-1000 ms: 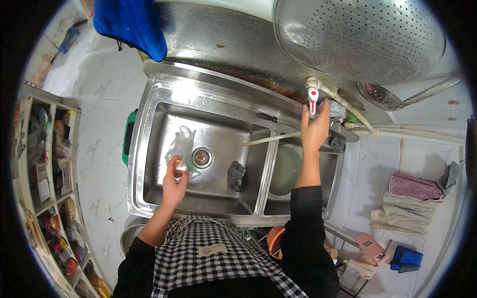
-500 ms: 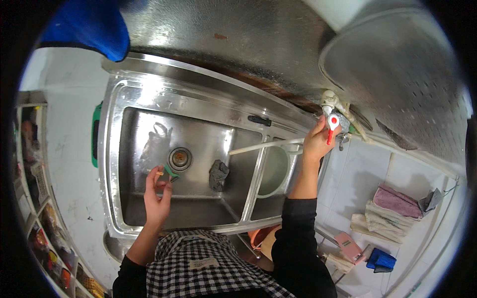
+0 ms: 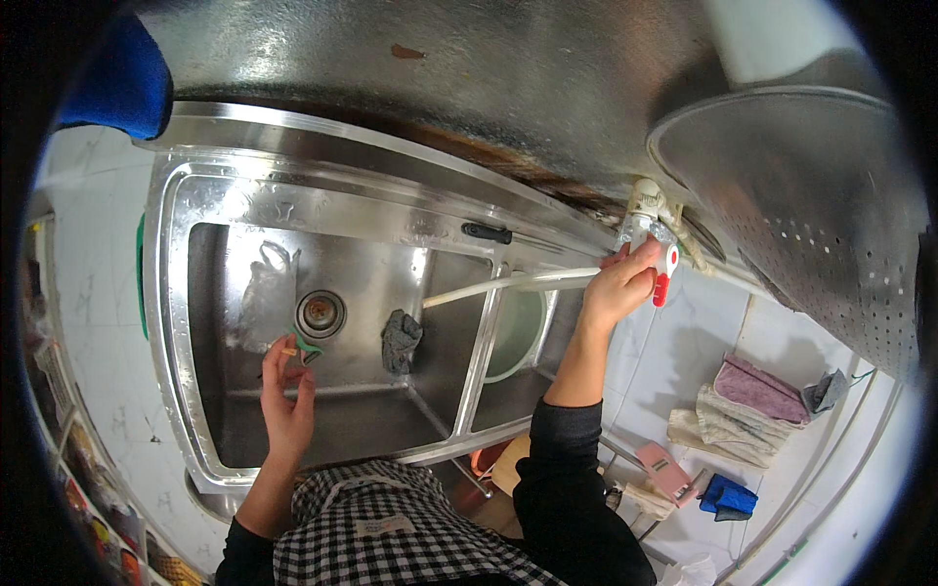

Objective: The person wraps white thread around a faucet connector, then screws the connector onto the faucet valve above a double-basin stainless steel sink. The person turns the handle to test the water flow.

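My left hand (image 3: pixel 286 405) hovers over the big sink basin (image 3: pixel 342 430), its fingers closed on a small tool with a green forked end (image 3: pixel 307 350) and a pale orange part; its exact kind is unclear. At the right, my right hand (image 3: pixel 621 285) is closed about the white tap (image 3: pixel 645 207), beside its white and red lever (image 3: pixel 665 273). From the tap a pale hose (image 3: pixel 518 281) runs left into the basin. A crumpled grey cloth (image 3: pixel 402 342) lies in the basin, right of the round drain (image 3: pixel 320 313).
A pale green bowl (image 3: pixel 518 337) sits in the smaller basin. A black-handled, thin-bladed tool (image 3: pixel 487 232) rests on the sink's back ledge. A large perforated metal colander (image 3: pixel 791 195) hangs at the upper right. Folded cloths (image 3: pixel 757 391) are at the right.
The scene has shifted left in the view. My right hand's fingers have shifted on the tap, and the red lever now shows to their right. My left hand still holds the green-ended tool.
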Tool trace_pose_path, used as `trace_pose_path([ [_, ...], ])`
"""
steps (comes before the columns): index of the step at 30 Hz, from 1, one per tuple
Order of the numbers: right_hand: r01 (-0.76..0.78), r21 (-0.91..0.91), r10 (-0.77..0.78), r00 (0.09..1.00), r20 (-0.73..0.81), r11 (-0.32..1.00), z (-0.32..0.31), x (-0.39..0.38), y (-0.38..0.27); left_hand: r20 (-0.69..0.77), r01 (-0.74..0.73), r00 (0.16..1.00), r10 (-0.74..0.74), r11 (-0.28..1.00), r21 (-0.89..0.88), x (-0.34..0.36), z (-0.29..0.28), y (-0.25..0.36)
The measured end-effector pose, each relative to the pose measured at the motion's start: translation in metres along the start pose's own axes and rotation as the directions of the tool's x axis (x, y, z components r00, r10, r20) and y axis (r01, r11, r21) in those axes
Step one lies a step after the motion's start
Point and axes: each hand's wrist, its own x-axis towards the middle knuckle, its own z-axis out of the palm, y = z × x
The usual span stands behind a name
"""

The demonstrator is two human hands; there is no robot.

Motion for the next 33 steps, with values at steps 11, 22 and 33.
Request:
trace_pose_path([
  [11, -0.439, 0.589, 0.447, 0.883, 0.144, 0.679, 0.0, -0.001, -0.045, -0.021, -0.054, 0.998, 0.055, 0.998, 0.018, -0.017, 0.007, 0.016],
  [22, -0.209, 0.649, 0.091, 0.973, 0.212, 0.731, -0.006, -0.036, 0.01, -0.092, -0.159, 0.982, 0.165, 0.985, 0.063, -0.061, -0.005, 0.046],
  [33, -0.065, -0.21, 0.187, 0.748, 0.637, 0.976, -0.026, -0.126, 0.042, -0.138, -0.184, 0.971, 0.193, 0.98, 0.076, -0.081, -0.016, 0.036],
])
